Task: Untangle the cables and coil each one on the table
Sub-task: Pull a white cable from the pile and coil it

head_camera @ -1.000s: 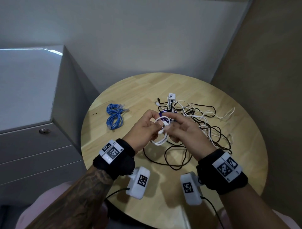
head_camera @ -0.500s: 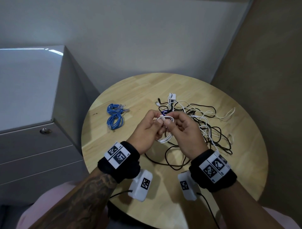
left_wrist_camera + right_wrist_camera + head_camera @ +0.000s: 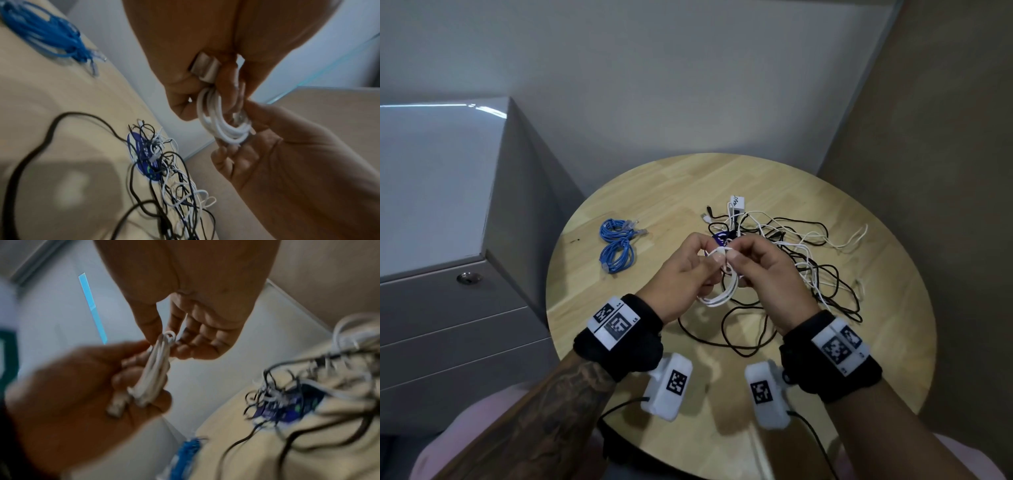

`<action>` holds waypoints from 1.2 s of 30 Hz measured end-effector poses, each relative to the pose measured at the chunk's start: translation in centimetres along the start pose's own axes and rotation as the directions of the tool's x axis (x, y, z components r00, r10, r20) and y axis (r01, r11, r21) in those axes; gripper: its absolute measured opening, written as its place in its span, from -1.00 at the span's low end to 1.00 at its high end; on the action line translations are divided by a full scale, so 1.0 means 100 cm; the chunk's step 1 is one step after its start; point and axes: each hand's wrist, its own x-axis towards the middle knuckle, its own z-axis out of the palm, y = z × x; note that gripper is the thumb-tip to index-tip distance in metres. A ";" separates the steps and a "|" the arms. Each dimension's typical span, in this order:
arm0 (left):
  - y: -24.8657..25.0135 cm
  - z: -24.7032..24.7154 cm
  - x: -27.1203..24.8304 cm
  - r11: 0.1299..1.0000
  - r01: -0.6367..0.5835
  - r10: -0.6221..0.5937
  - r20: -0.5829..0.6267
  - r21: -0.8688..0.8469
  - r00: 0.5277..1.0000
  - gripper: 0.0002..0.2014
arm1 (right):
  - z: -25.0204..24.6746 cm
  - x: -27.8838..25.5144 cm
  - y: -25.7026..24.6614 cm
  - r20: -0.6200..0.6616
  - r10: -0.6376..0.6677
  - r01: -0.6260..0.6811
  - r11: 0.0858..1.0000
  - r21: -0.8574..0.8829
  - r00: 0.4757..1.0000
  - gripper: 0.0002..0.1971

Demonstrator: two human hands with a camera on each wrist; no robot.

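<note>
A round light-wood table (image 3: 808,394) stands in a grey-walled corner. Above it, left hand (image 3: 681,274) and right hand (image 3: 767,274) pinch a coiled white cable (image 3: 719,298) (its metal plug (image 3: 203,69) shows only at the wrists); a coiled blue cable (image 3: 618,251) lies left.

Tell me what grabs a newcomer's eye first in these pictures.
Both hands meet above the middle of the round wooden table: the left hand and the right hand hold a small white cable coil between them. Behind and to their right sprawls a tangle of black and white cables; a coiled blue cable lies apart on the left.
</note>
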 end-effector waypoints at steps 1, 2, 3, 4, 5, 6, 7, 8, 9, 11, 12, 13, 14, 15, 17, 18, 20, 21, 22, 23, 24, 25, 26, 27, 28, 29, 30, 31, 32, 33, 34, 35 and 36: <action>0.000 -0.001 0.000 1.000 -0.004 0.003 0.032 0.014 0.999 -0.94 | -0.001 0.001 -0.001 0.010 0.029 -0.029 0.998 0.052 1.000 -0.90; 0.001 -0.001 0.000 1.000 -0.002 0.000 0.053 0.029 0.999 -0.96 | -0.002 0.001 -0.001 0.013 0.025 -0.026 0.997 0.078 1.000 -0.93; 0.001 -0.002 0.001 0.999 0.006 -0.009 0.067 0.042 0.998 -0.98 | -0.003 0.001 -0.003 0.008 0.000 0.000 0.997 0.074 1.000 -0.96; 0.001 -0.003 0.001 0.998 0.021 -0.025 0.075 0.056 0.997 -0.99 | -0.002 0.000 -0.004 0.001 -0.024 0.024 0.998 0.062 1.000 -0.94; 0.000 -0.004 0.001 0.997 0.040 -0.046 0.078 0.073 0.996 -0.97 | -0.001 -0.001 -0.006 -0.004 -0.048 0.048 0.997 0.054 0.999 -0.89; -0.003 -0.005 0.002 0.993 0.060 -0.067 0.071 0.099 0.995 -0.94 | 0.000 -0.002 -0.010 -0.011 -0.070 0.071 0.996 0.059 0.997 -0.83; -0.006 -0.006 0.003 0.988 0.074 -0.081 0.044 0.136 0.996 -0.89 | 0.000 -0.003 -0.013 -0.020 -0.099 0.100 0.993 0.064 0.995 -0.79; -0.009 -0.006 0.003 0.981 0.081 -0.082 -0.005 0.176 0.997 -0.85 | -0.001 -0.004 -0.017 -0.037 -0.121 0.124 0.990 0.070 0.992 -0.77; -0.010 -0.006 0.003 0.976 0.081 -0.070 -0.061 0.201 0.996 -0.82 | -0.002 -0.004 -0.021 -0.060 -0.139 0.144 0.987 0.075 0.988 -0.79; -0.009 -0.004 0.003 0.982 0.056 -0.031 -0.140 0.180 0.990 -0.80 | -0.004 -0.004 -0.023 -0.103 -0.140 0.149 0.986 0.081 0.985 -0.84; -0.006 -0.003 0.003 0.987 0.030 -0.005 -0.156 0.159 0.988 -0.80 | -0.006 -0.004 -0.021 -0.107 -0.138 0.143 0.989 0.041 0.985 -0.85; -0.003 -0.003 0.004 0.990 0.003 0.021 -0.163 0.141 0.986 -0.80 | -0.006 -0.004 -0.017 -0.089 -0.134 0.132 0.991 -0.033 0.987 -0.85; -0.001 -0.002 0.004 0.992 -0.019 0.039 -0.161 0.127 0.986 -0.79 | -0.006 -0.004 -0.012 -0.057 -0.125 0.119 0.987 -0.106 0.990 -0.85; 0.001 -0.001 0.005 0.992 -0.033 0.051 -0.153 0.118 0.987 -0.79 | -0.005 -0.005 -0.007 -0.031 -0.114 0.108 0.983 -0.145 0.993 -0.86; 0.001 0.002 0.005 0.995 -0.037 0.049 -0.124 0.096 0.991 -0.80 | -0.003 -0.005 -0.002 -0.054 -0.115 0.107 0.985 -0.134 0.992 -0.89; 0.000 0.003 0.004 0.997 -0.027 0.035 -0.106 0.079 0.994 -0.84 | -0.002 -0.004 -0.001 -0.094 -0.139 0.126 0.984 -0.129 0.986 -0.89; -0.001 0.004 0.002 0.997 -0.013 0.018 -0.061 0.070 0.998 -0.95 | -0.002 -0.002 -0.002 -0.155 -0.183 0.161 0.976 -0.145 0.971 -0.84; -0.002 0.003 0.001 0.996 -0.022 0.026 -0.049 0.089 0.998 -0.94 | -0.002 -0.002 -0.002 -0.163 -0.185 0.160 0.975 -0.157 0.969 -0.83; -0.003 0.002 0.001 0.993 -0.035 0.040 -0.041 0.114 0.998 -0.92 | -0.002 -0.002 -0.002 -0.163 -0.175 0.147 0.975 -0.167 0.971 -0.83; -0.004 0.001 0.001 0.988 -0.046 0.053 -0.040 0.144 0.998 -0.92 | -0.002 -0.002 -0.002 -0.164 -0.147 0.122 0.980 -0.156 0.975 -0.84; -0.004 0.000 0.001 0.984 -0.053 0.060 -0.041 0.168 0.997 -0.94 | -0.003 -0.001 -0.001 -0.173 -0.101 0.081 0.990 -0.117 0.980 -0.87; -0.004 0.000 0.000 0.981 -0.059 0.067 -0.036 0.186 0.997 -0.95 | -0.004 0.000 -0.002 -0.176 -0.042 0.035 0.998 -0.043 0.983 -0.92; -0.005 0.001 0.000 0.977 -0.063 0.070 -0.028 0.202 0.997 -0.96 | -0.005 0.001 -0.002 -0.168 0.016 -0.013 1.000 0.020 0.986 -0.94; -0.005 0.002 -0.001 0.974 -0.068 0.073 -0.018 0.218 0.997 -0.97 | -0.006 0.001 -0.003 -0.140 0.060 -0.054 0.998 0.044 0.988 -0.90; -0.005 0.003 -0.002 0.970 -0.073 0.077 -0.010 0.230 0.997 -0.99 | -0.006 0.001 -0.004 -0.099 0.080 -0.080 0.997 0.005 0.992 -0.89; -0.005 0.003 -0.002 0.967 -0.075 0.079 -0.008 0.242 0.997 -0.99 | -0.006 0.000 -0.005 -0.061 0.078 -0.082 0.995 -0.055 0.995 -0.90; -0.006 0.002 -0.002 0.966 -0.068 0.072 -0.008 0.250 0.997 -0.98 | -0.005 -0.002 -0.006 -0.038 0.062 -0.065 0.993 -0.096 0.997 -0.90; -0.007 0.000 -0.001 0.963 -0.060 0.064 -0.007 0.262 0.998 -0.98 | -0.004 -0.002 -0.006 -0.043 0.048 -0.052 0.994 -0.100 0.998 -0.90; -0.007 -0.002 0.000 0.959 -0.049 0.053 -0.008 0.278 0.999 -0.97 | -0.003 -0.002 -0.006 -0.063 0.038 -0.042 0.997 -0.069 0.997 -0.92; -0.009 -0.004 0.000 0.956 -0.040 0.044 -0.009 0.289 0.999 -0.95 | -0.002 -0.002 -0.007 -0.091 0.038 -0.041 0.998 -0.038 0.995 -0.95; -0.009 -0.004 0.000 0.958 -0.022 0.027 -0.014 0.284 1.000 -0.93 | -0.001 0.000 -0.007 -0.132 0.035 -0.037 0.999 -0.012 0.991 -0.96; -0.009 -0.003 0.001 0.969 -0.002 0.006 -0.015 0.246 1.000 -0.92 | 0.000 0.002 -0.007 -0.201 0.031 -0.029 0.999 0.012 0.979 -0.94; -0.009 -0.001 0.000 0.983 0.022 -0.021 -0.008 0.184 1.000 -0.91 | -0.002 0.005 -0.006 -0.282 0.024 -0.015 0.999 0.035 0.959 -0.91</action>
